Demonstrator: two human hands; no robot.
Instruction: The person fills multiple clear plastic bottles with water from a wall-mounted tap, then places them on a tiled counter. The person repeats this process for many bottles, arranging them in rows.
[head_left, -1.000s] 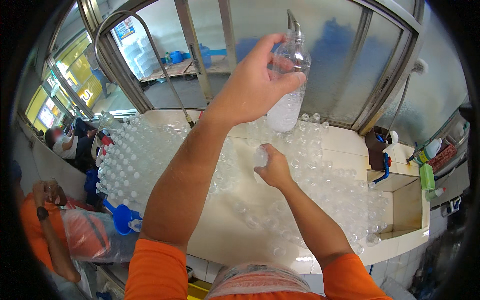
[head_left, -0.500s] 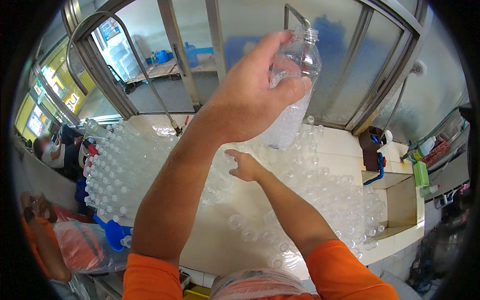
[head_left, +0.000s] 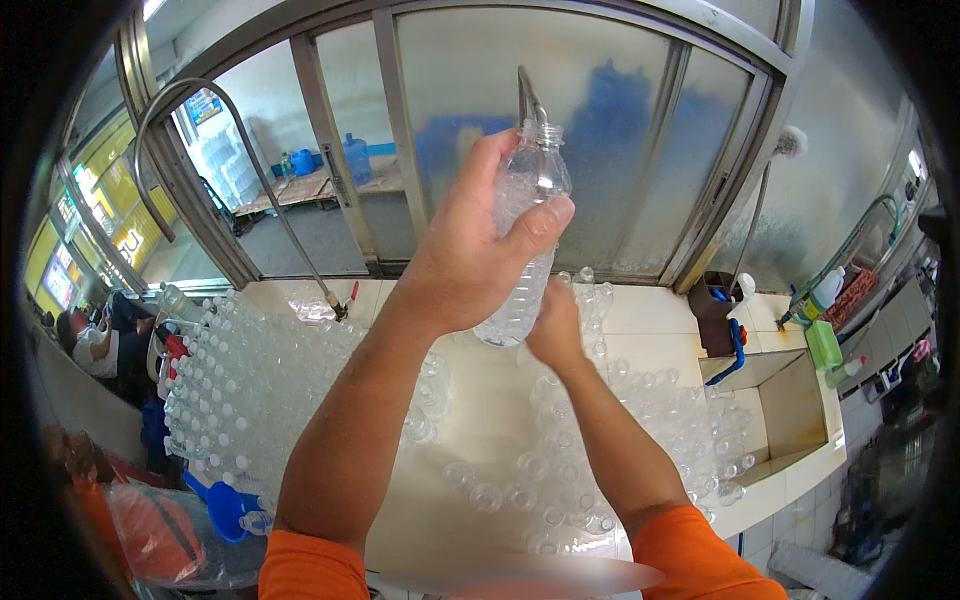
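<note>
In the head view, my left hand (head_left: 480, 250) is wrapped round a clear plastic bottle (head_left: 520, 290) with clear contents, held upright and slightly tilted. Its uncapped neck is at a bent metal spout (head_left: 529, 92); whether the spout enters it is unclear. My right hand (head_left: 553, 325) is lower and farther back, partly behind that bottle among standing bottles, its fingers hidden. Several open clear bottles (head_left: 566, 475) stand on the tiled counter (head_left: 430, 500) to the right, and a dense group of white-capped bottles (head_left: 220, 380) stands to the left.
A tall curved pipe (head_left: 235, 130) rises at left. A blue scoop (head_left: 228, 512) sits at lower left, beside a co-worker in orange (head_left: 95, 510). A seated person (head_left: 100, 345) is farther left. A tiled basin (head_left: 790, 400) and brown holder (head_left: 715, 305) are at right, below frosted sliding panels (head_left: 630, 200).
The view has shifted, with the held bottle still at the spout. My right hand, reaching left with fingers apart half a second ago, has moved back and right, behind the bottle.
</note>
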